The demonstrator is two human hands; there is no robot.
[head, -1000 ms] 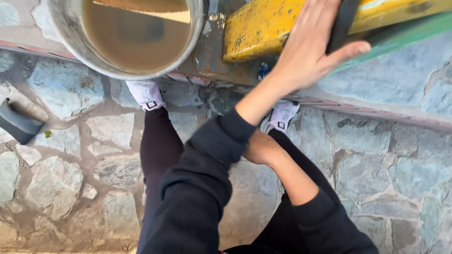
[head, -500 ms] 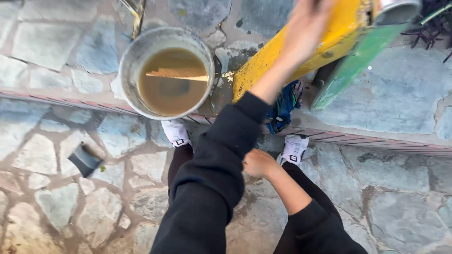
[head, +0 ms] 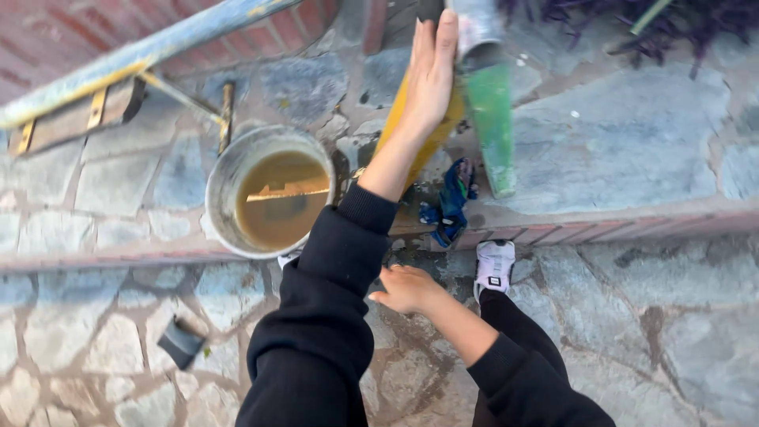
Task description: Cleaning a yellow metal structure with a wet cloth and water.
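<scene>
Now reaching further along yellow board [head: 395, 126] beyond bucket [head: 269, 190], left hand [head: 431, 71] flat and wide on it; right hand [head: 407, 289] hanging loosely curled, empty, nearer than bucket; smoothing seemingly unfinished.

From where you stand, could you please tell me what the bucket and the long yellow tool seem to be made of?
The bucket looks like dull grey metal, stained by murky brown water. The long yellow tool under the left hand seems painted metal or plastic, smooth and dirt-smeared; I cannot tell which.
</scene>
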